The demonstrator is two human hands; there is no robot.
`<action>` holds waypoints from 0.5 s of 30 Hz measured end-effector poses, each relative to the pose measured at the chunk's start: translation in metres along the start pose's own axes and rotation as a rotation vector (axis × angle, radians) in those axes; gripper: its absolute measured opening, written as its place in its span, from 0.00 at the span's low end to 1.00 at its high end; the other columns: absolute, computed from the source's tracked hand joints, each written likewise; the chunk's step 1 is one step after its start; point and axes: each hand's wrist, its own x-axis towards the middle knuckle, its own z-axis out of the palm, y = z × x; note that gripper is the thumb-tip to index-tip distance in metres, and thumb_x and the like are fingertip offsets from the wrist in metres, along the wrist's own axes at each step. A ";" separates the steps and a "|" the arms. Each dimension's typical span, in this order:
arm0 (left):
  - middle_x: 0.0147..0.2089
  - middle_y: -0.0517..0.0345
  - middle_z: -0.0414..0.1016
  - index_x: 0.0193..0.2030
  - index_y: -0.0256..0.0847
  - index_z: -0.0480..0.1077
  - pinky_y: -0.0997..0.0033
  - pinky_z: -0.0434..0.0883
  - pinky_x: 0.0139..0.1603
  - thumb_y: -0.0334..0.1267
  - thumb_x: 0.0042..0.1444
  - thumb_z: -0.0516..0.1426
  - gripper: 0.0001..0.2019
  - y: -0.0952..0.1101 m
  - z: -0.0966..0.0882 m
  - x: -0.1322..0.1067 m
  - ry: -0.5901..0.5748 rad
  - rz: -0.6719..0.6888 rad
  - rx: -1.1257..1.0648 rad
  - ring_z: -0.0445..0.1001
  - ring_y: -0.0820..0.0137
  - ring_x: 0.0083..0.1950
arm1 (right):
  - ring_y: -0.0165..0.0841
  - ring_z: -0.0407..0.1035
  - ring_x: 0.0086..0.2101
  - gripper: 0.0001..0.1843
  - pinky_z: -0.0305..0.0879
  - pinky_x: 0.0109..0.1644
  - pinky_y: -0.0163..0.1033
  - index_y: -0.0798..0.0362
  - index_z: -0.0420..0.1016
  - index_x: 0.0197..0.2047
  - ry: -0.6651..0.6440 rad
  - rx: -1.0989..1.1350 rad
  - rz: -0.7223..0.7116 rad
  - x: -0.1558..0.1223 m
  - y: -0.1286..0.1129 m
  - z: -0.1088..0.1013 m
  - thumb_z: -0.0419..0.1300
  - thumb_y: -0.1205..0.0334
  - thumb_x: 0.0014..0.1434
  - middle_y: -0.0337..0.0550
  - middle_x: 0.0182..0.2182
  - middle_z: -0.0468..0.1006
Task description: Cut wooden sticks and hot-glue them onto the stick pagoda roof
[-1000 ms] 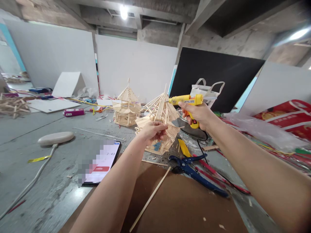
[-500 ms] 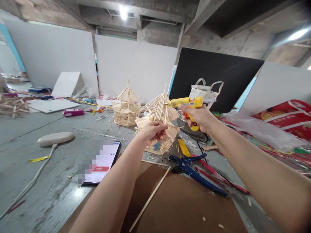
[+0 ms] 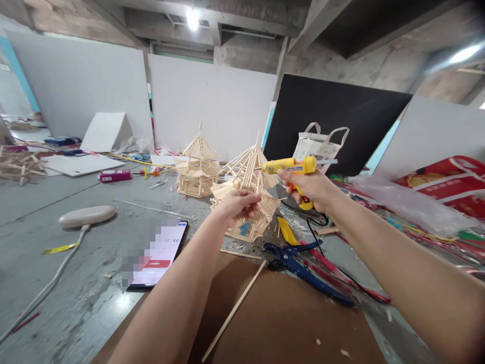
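L hand point(image 3: 237, 205) pinches the stick pavilion point(image 3: 250, 178), tilting its roof to the nozzle; R hand point(image 3: 308, 184) wraps the yellow glue gun point(image 3: 290, 165), tip at the roof.

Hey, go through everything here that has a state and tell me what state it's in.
Left hand: shut on near stick pavilion.
Right hand: shut on glue gun.
Glue gun: raised, nozzle at the roof sticks.
Near stick pavilion: tilted, held.
Far stick pavilion: upright on grey surface, untouched.
Phone: flat, screen lit.
Blue cutters: lying flat, handles apart.
Loose stick: lying on brown board.
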 end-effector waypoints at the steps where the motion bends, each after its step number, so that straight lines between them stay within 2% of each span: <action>1: 0.18 0.64 0.65 0.26 0.35 0.63 0.81 0.57 0.14 0.38 0.46 0.58 0.09 0.000 0.000 0.000 -0.003 0.000 0.000 0.63 0.82 0.14 | 0.22 0.55 0.14 0.15 0.47 0.09 0.29 0.52 0.65 0.23 -0.003 0.002 0.003 0.000 0.001 0.000 0.62 0.50 0.41 0.36 0.17 0.64; 15: 0.18 0.64 0.65 0.25 0.35 0.62 0.82 0.55 0.12 0.39 0.45 0.58 0.10 0.000 0.001 -0.001 0.016 0.043 0.023 0.62 0.82 0.14 | 0.20 0.53 0.10 0.15 0.47 0.10 0.30 0.52 0.64 0.19 -0.030 -0.024 0.054 -0.008 0.003 0.000 0.61 0.51 0.42 0.35 0.15 0.65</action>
